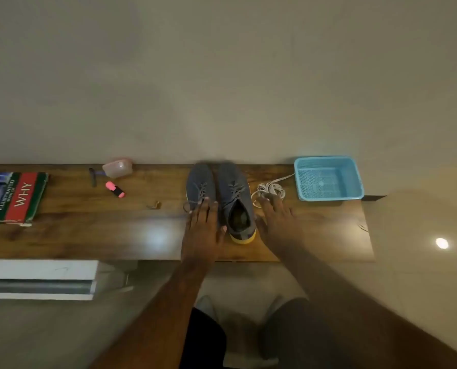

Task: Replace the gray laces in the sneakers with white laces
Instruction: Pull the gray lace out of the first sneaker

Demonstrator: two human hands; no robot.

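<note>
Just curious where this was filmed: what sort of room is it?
Probably a home or study room: a narrow wooden desk against a plain wall, holding a book, a pink highlighter and a blue plastic basket.

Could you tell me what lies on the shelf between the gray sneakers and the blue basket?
In the head view, the coiled white laces lie between the gray sneakers and the blue basket.

The room is dim and warm-toned, and a soft white glare sits on the tabletop [155, 235] from a lamp overhead. A small bright reflection shines on the floor [442, 243] to the right. The whole view is slightly soft, and the wide lens stretches the forearms at the bottom edge.
</note>
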